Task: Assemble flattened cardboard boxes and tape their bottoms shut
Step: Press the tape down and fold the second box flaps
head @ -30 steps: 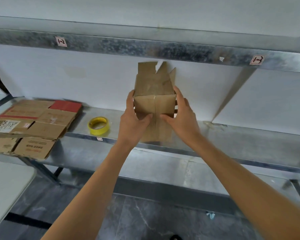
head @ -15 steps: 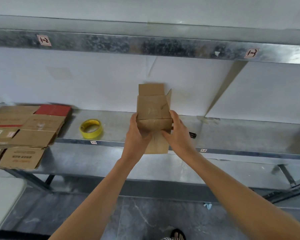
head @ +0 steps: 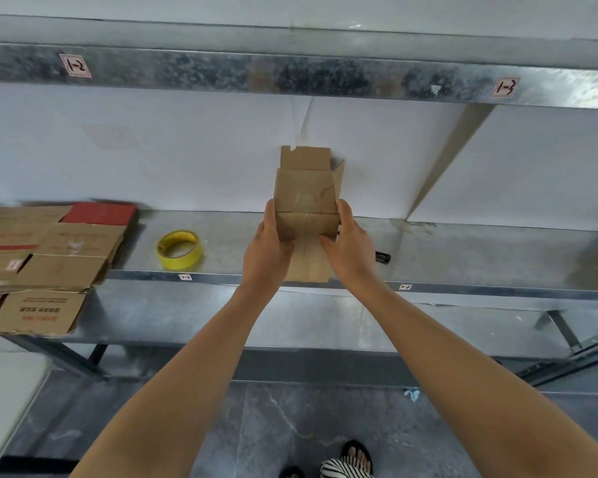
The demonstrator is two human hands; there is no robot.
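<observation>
Compared w/ a sec earlier, the box point(head: 306, 201) sat lower, clear of the upper rail, at centre frame just above the front edge of the shelf point(head: 463, 257). Left hand point(head: 268, 250) and right hand point(head: 349, 250) were both clamped on its sides, thumbs on the near face either side of the seam. Small, thin cardboard: I judged it light, stiff at the creases but easy to crush, so best gripped at corners/fold lines, not mid-panel. Tape roll point(head: 179, 249) lay left of centre on the shelf, untouched; flattened boxes point(head: 49, 257) were stacked far left.
</observation>
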